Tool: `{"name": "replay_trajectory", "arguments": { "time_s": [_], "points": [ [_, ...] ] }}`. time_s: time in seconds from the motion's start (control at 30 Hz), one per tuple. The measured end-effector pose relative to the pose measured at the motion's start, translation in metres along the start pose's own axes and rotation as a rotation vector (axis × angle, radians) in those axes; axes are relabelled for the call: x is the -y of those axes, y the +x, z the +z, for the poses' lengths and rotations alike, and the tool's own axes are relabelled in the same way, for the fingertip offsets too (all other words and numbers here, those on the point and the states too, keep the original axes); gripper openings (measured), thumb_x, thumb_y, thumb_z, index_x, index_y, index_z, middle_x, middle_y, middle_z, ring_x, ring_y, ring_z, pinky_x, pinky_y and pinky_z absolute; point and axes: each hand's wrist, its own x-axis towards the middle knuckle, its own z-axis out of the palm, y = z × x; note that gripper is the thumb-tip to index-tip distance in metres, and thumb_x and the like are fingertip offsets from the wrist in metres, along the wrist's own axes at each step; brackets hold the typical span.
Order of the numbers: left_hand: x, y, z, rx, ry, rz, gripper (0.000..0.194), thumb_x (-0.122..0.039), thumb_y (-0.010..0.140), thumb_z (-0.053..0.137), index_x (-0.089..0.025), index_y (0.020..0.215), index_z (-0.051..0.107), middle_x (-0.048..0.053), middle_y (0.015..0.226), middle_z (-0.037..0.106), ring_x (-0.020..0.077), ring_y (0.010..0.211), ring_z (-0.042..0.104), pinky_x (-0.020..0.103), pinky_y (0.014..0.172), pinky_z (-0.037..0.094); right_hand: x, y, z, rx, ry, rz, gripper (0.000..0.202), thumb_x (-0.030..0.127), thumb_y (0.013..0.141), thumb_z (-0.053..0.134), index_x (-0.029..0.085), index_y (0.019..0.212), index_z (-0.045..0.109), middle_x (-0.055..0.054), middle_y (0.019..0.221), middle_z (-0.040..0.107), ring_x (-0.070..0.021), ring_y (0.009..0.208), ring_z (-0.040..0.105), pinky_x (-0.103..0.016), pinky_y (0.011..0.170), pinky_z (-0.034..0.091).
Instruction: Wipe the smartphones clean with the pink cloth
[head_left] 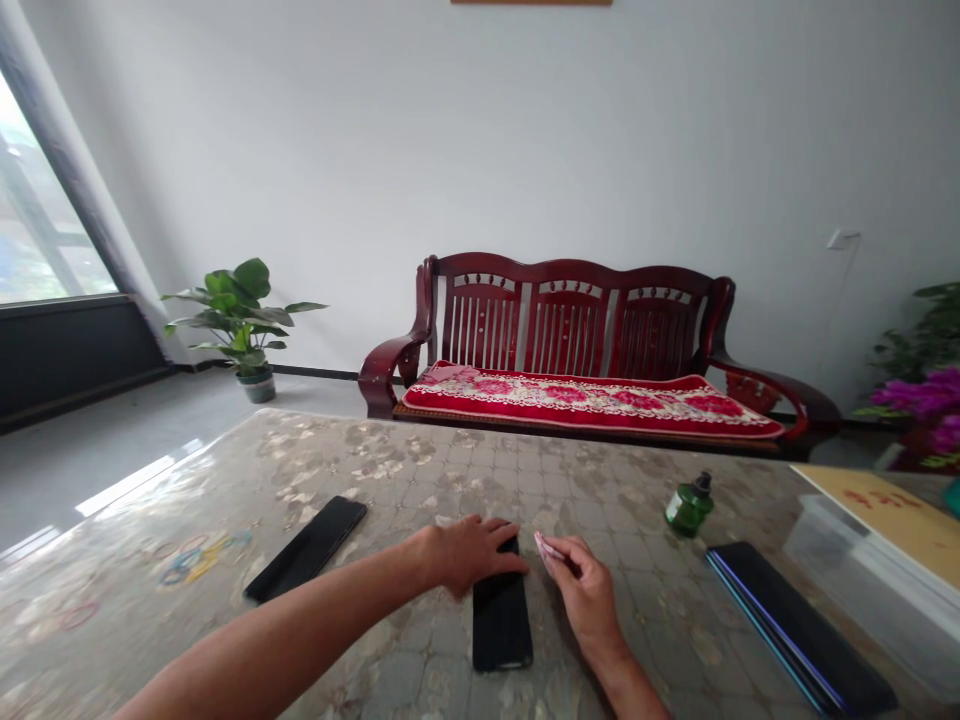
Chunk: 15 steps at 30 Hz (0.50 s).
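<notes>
A black phone (502, 620) lies on the patterned tabletop (420, 640) in front of me. My left hand (476, 553) rests over its far end, fingers spread, hiding that part of it. Just right of the phone, my right hand (581, 580) is closed on a small pinkish-white cloth (550, 547), pinched between thumb and fingers and not touching the phone. Another dark phone (307, 550) lies at an angle on the left. On the right stands a small green bottle (688, 507) with a black top.
Colored rubber bands (196, 560) lie at the left. Stacked dark phones (799, 625) and a clear plastic box (870, 580) under a tan folder (892, 510) occupy the right side. Beyond the table are a red wooden bench (570, 320) and a potted plant (244, 315).
</notes>
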Motion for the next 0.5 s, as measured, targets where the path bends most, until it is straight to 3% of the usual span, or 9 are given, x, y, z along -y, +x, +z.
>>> {"name": "replay_trajectory", "arguments": {
  "time_s": [0.1,0.23,0.37,0.5],
  "points": [
    [0.012,-0.010,0.004,0.048,-0.034,-0.067,0.115,-0.012,0.045,0.092,-0.034,0.144,0.038,0.016,0.155,0.031,0.0397,0.135,0.039,0.051,0.099,0.045,-0.001,0.000,0.001,0.002,0.016,0.002,0.027,0.042,0.082,0.068,0.020,0.092,0.077,-0.007,0.087,0.070,-0.0203,0.083,0.065,-0.030,0.079,0.053],
    [0.026,-0.031,0.006,0.105,-0.061,-0.210,0.108,-0.018,0.050,0.090,-0.031,0.144,0.038,0.017,0.154,0.031,0.0405,0.132,0.041,0.052,0.098,0.045,-0.001,0.000,0.002,-0.017,0.032,0.008,0.029,0.044,0.080,0.069,0.020,0.092,0.078,-0.007,0.084,0.070,-0.0199,0.080,0.065,-0.029,0.074,0.053],
    [0.030,-0.057,0.009,0.021,-0.175,-0.260,0.093,-0.026,0.057,0.085,-0.025,0.140,0.043,0.014,0.145,0.043,0.0350,0.126,0.047,0.045,0.102,0.043,0.003,0.000,0.002,-0.014,0.032,0.012,0.028,0.044,0.079,0.069,0.020,0.090,0.078,-0.007,0.086,0.071,-0.0205,0.082,0.066,-0.030,0.077,0.053],
    [0.020,-0.077,0.014,-0.083,-0.257,-0.309,0.071,-0.028,0.060,0.080,-0.018,0.125,0.053,0.011,0.128,0.055,0.0295,0.116,0.053,0.038,0.102,0.043,0.006,0.001,0.000,-0.020,0.019,0.012,0.028,0.044,0.076,0.071,0.021,0.090,0.079,-0.007,0.085,0.072,-0.0207,0.081,0.066,-0.031,0.077,0.054]
  ]
}}
